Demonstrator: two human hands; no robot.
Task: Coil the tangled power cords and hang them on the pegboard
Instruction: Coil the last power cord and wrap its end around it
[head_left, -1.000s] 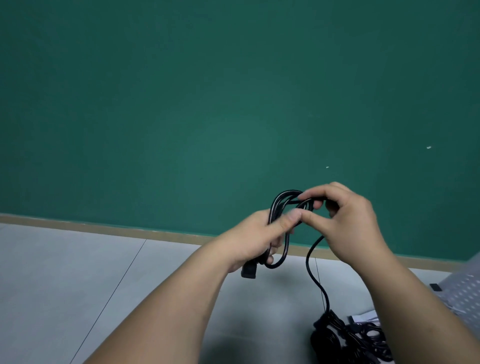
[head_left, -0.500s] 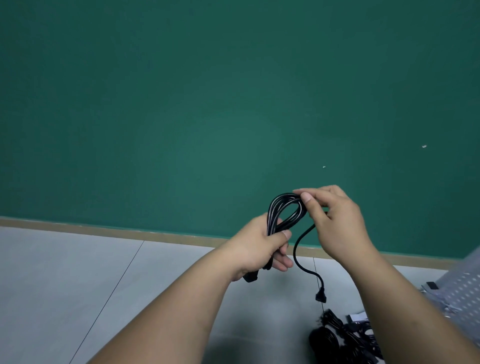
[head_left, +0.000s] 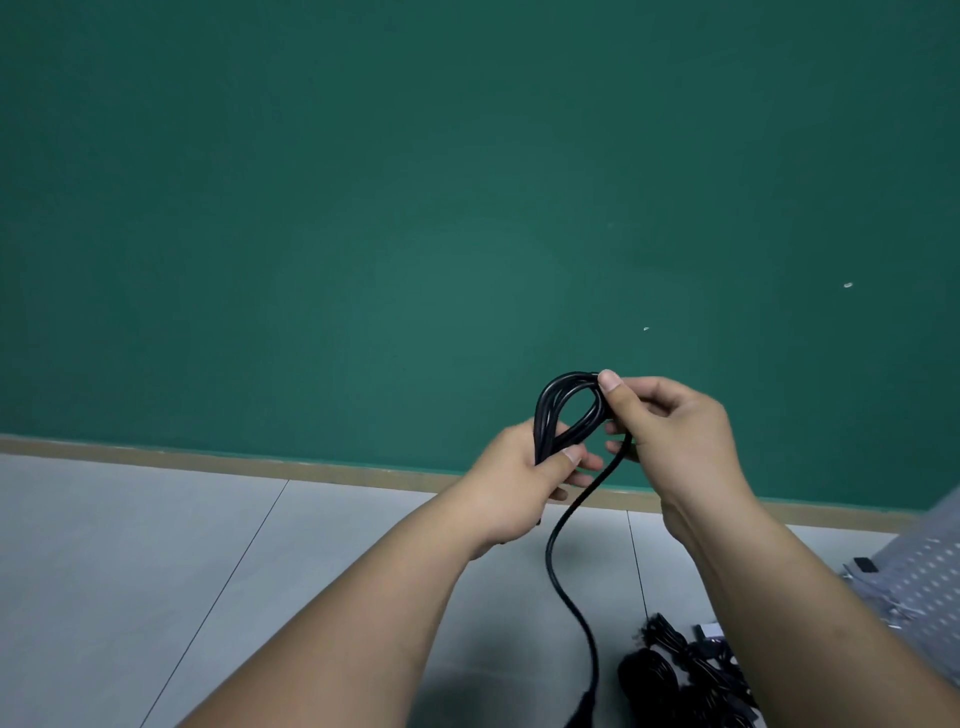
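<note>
The pegboard sits low, well off to the right of the right hand. The tangled pile is on the floor below that hand. The coil is between both hands, long axis upright: left hand grips the lower end, right hand pinches the top loop. The loose tail hangs from under the right hand, which is nearer; probably wraps next.

The floor is pale grey tile with thin dark seams, and a tan skirting strip runs along its far edge. Towards its right edge lies a heap of black cords (strands too tangled to tell apart). A small white item is just beside it, and a grey pegboard sits at the very edge.
</note>
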